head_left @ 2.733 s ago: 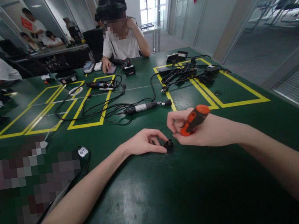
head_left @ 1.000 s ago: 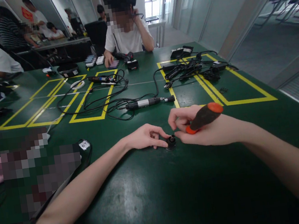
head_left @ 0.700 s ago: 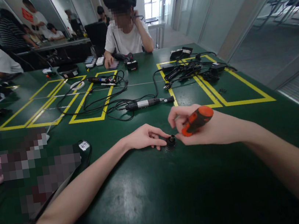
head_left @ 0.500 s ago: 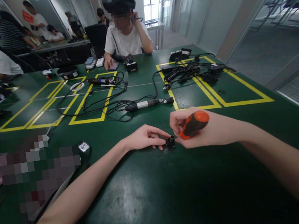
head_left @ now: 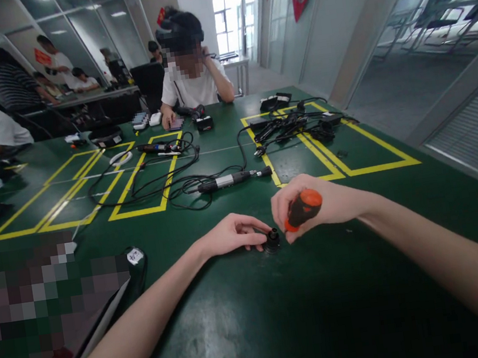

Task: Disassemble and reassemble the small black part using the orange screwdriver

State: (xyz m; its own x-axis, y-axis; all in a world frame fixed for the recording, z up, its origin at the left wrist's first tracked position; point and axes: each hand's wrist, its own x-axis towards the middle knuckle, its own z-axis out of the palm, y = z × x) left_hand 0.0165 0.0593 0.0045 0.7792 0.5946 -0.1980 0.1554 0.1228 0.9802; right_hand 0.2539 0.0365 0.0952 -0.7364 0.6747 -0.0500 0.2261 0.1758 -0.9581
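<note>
Green desk (head_left: 250, 319) with yellow tape lines: near its front edge stands a small black knob (head_left: 271, 240). Left hand (head_left: 231, 235) pinches the knob with curled fingertips; right hand (head_left: 314, 207) is closed around an orange-and-black screwdriver (head_left: 302, 209) just beside it.

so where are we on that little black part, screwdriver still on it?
In hand: the left hand steadies the small black part on the green table, and the right hand holds the orange-handled screwdriver, angled down at the part's top. Done: cannot tell; the tip and any screw are hidden. Left: the part is not released and the screwdriver not set down.
</note>
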